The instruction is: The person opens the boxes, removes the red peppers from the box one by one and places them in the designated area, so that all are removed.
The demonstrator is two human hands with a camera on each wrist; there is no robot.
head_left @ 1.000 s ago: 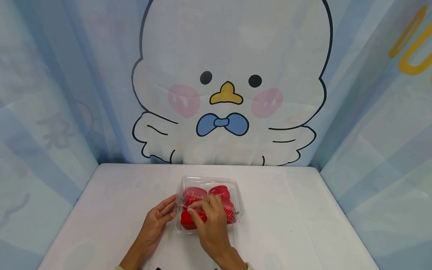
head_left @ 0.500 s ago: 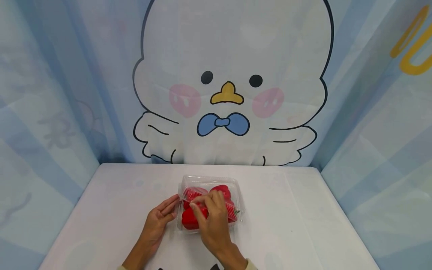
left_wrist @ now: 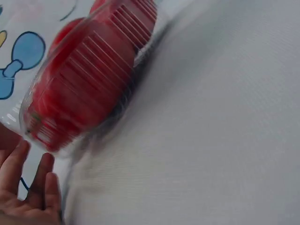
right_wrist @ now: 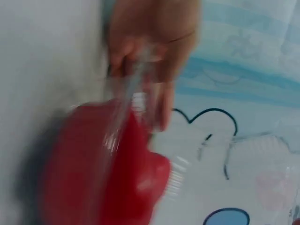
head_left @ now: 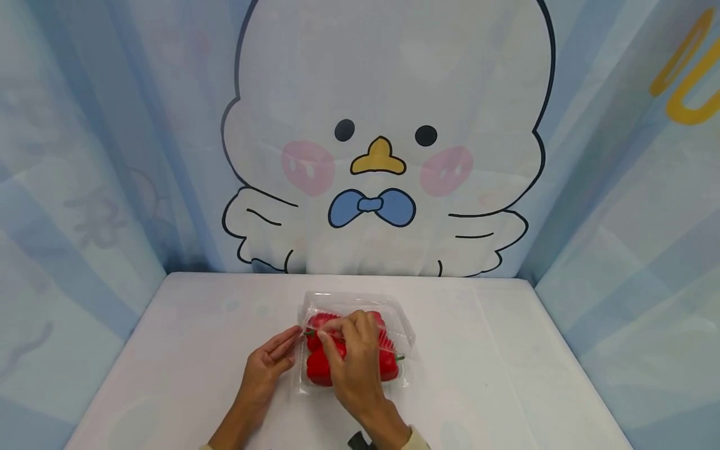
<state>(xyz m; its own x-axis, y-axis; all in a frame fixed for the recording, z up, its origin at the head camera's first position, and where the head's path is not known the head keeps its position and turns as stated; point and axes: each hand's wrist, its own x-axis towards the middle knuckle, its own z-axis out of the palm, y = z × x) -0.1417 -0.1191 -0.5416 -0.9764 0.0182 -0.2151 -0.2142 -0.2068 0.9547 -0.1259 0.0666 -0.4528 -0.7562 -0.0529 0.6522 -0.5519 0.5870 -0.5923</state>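
A clear plastic clamshell box (head_left: 305, 382) on the white table holds several red bell peppers (head_left: 326, 367), some with green stems. My right hand (head_left: 355, 359) is over the box and pinches its clear lid (head_left: 400, 330), which stands partly raised at the front. To the left, my left hand (head_left: 264, 369) has its fingers fairly straight, with the fingertips at the box's left side. In the left wrist view, fingers (left_wrist: 13, 168) spread beside the box's corner. The right wrist view is blurred; peppers (right_wrist: 112, 173) fill its lower part, with the left hand (right_wrist: 152, 47) above them.
The white table (head_left: 478, 375) extends around the box on both sides. A curtain (head_left: 382, 75) printed with a cartoon chick hangs behind it, and blue curtains (head_left: 73, 187) flank both sides. A small dark object (head_left: 359, 441) shows by the right wrist at the bottom edge.
The lid's front has risen and the front peppers show more plainly beneath it. My right hand has lifted slightly. The left hand has shifted a little right, staying at the box's side.
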